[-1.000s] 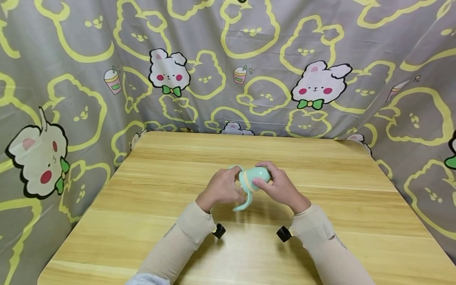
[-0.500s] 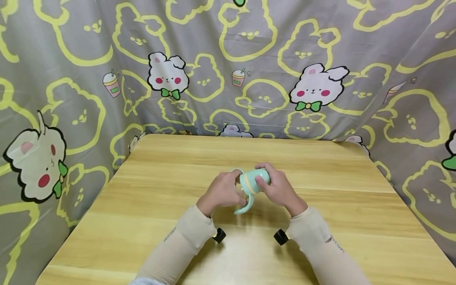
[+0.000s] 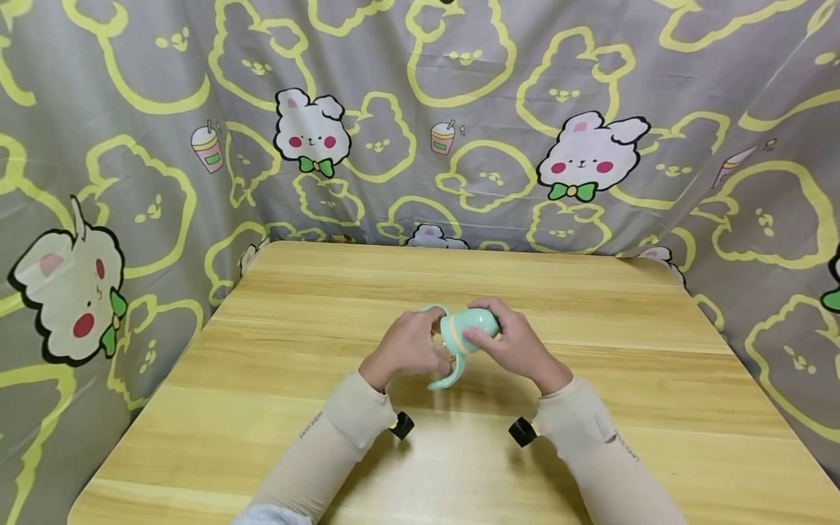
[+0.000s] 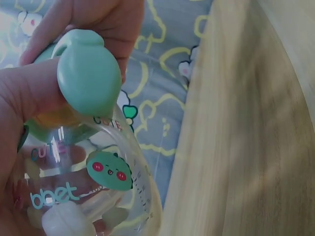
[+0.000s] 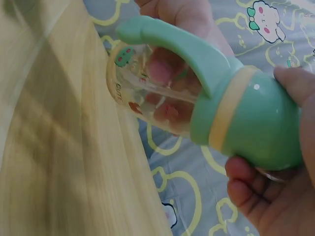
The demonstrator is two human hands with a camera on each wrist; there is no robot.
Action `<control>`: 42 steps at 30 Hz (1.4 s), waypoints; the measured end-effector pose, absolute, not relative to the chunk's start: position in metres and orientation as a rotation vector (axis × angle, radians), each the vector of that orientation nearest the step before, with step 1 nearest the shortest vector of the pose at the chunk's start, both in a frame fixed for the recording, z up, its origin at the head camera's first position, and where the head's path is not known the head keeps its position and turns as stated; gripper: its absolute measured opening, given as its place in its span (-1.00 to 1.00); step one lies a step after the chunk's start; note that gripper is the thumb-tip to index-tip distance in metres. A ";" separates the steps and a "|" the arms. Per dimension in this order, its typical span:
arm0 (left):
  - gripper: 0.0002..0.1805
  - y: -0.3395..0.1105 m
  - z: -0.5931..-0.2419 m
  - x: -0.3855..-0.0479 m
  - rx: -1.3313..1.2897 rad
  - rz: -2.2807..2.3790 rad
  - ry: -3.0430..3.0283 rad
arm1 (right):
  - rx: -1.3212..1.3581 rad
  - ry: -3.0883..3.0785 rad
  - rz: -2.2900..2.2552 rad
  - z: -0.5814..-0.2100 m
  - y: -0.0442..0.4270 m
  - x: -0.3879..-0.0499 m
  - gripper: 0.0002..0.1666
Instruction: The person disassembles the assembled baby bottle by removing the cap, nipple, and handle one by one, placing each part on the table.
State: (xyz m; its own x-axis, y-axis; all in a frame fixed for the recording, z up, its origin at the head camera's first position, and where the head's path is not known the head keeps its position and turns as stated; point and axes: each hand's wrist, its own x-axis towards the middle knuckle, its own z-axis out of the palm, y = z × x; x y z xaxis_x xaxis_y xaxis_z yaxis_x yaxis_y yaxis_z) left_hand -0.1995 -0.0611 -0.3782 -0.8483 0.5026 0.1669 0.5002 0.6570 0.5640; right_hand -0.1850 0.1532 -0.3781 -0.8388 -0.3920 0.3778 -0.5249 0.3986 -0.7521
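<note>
A baby bottle (image 3: 453, 334) with a clear printed body, mint-green handles and a rounded mint-green cap (image 3: 477, 326) is held tilted above the table. My left hand (image 3: 410, 343) grips its clear body, between the handles. From the other side my right hand (image 3: 518, 346) holds the cap, thumb on the near side and fingers around the far side. A pale yellow ring (image 5: 232, 108) runs below the cap. Through the clear wall, in the left wrist view, a straw with a white weighted end (image 4: 68, 221) shows. One handle (image 5: 182, 46) arches over the body in the right wrist view.
A light wooden table (image 3: 262, 408) lies under both hands. Patterned grey curtains (image 3: 387, 65) enclose it at the back and on both sides. Beige sleeves (image 3: 328, 437) cover the forearms, with a small black device (image 3: 523, 432) at each wrist.
The right hand's thumb and fingers have shifted slightly on the cap, whose rounded end shows more than half a second ago. The left hand keeps its grip. The head view has tilted slightly.
</note>
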 end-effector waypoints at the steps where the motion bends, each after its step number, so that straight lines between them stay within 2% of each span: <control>1: -0.44 -0.062 -0.377 -0.200 0.869 0.960 2.848 | 0.883 -2.485 1.445 -0.378 0.154 -0.185 -0.56; 8: -0.46 -0.063 -0.373 -0.198 0.887 0.944 2.807 | 1.074 -2.363 1.454 -0.380 0.158 -0.188 -0.52; 11: -0.46 -0.062 -0.373 -0.197 0.869 0.972 2.785 | 1.039 -2.394 1.369 -0.379 0.158 -0.188 -0.57; 17: -0.42 -0.058 -0.374 -0.194 0.852 0.953 2.824 | 0.799 -2.610 1.313 -0.374 0.156 -0.188 -0.43; 22: -0.43 -0.058 -0.374 -0.195 0.875 0.921 2.868 | 0.646 -2.701 1.390 -0.372 0.154 -0.187 -0.60; 28: -0.41 -0.061 -0.376 -0.197 0.928 0.870 2.928 | 0.716 -2.674 1.368 -0.373 0.155 -0.187 -0.65; 34: -0.42 -0.064 -0.376 -0.198 0.907 0.873 2.906 | 0.872 -2.616 1.429 -0.373 0.157 -0.186 -0.55; 42: -0.40 -0.060 -0.377 -0.196 0.871 0.964 2.818 | 0.788 -2.607 1.288 -0.375 0.157 -0.188 -0.60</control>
State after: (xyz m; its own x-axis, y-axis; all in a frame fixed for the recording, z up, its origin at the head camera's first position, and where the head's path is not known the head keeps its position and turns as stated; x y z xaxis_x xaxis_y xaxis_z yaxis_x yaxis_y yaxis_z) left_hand -0.1964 -0.0600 -0.3765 -0.8419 0.5213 0.1397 0.4976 0.6496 0.5748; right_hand -0.1885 0.1567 -0.3747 -0.8555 -0.3958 0.3338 -0.5056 0.4999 -0.7031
